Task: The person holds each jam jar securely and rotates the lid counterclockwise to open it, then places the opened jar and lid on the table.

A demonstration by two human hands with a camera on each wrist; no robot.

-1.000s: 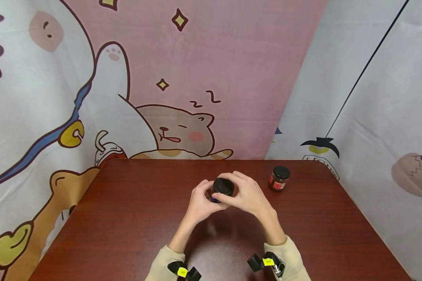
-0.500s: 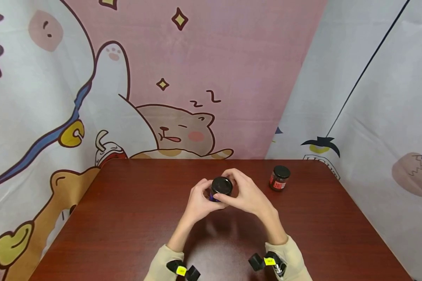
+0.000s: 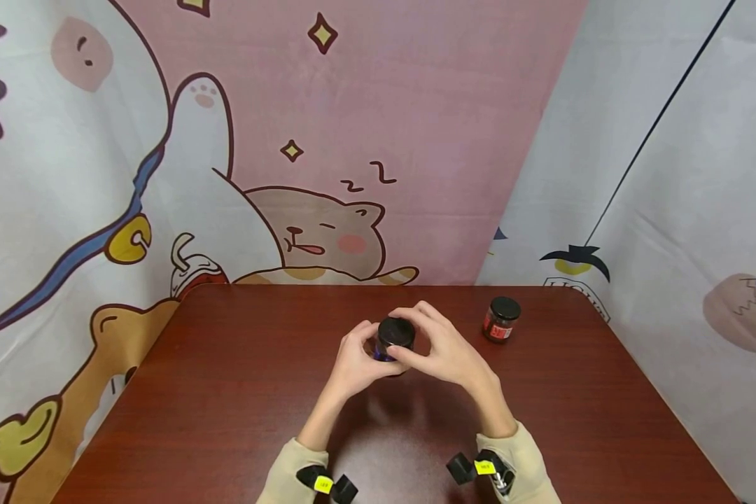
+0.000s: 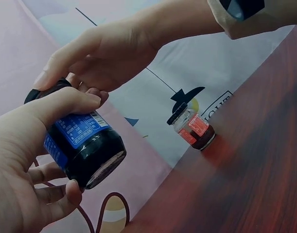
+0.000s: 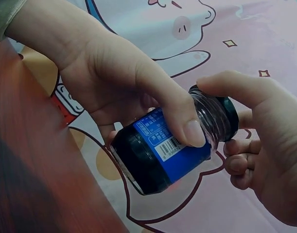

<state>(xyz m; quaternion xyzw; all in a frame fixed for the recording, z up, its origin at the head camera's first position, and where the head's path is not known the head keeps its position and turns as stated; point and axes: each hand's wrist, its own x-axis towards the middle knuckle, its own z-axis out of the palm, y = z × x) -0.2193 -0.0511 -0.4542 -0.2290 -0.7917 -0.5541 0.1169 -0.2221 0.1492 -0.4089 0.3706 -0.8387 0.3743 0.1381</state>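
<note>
A dark glass jar [image 5: 175, 162] with a blue label and barcode is held over the middle of the table. My left hand [image 3: 355, 360] grips its body, the thumb lying across the label. At the top of the jar, my right hand [image 3: 449, 352] holds the black lid [image 3: 395, 331] by its rim between thumb and fingers. The right wrist view shows the jar tilted, with clear ridged glass at the neck just below the lid. In the left wrist view the jar's base [image 4: 105, 169] points down and to the right, away from the left palm.
A second jar [image 3: 499, 327], with a black lid and red label, stands upright at the back right of the brown table [image 3: 227, 392]. Behind the table's far edge hangs a cartoon-printed cloth [image 3: 447, 140]. Each wrist wears a small black camera.
The jar and both hands have shifted slightly left. My right fingers loosened from the lid's far rim half a second ago and now close round it again.
</note>
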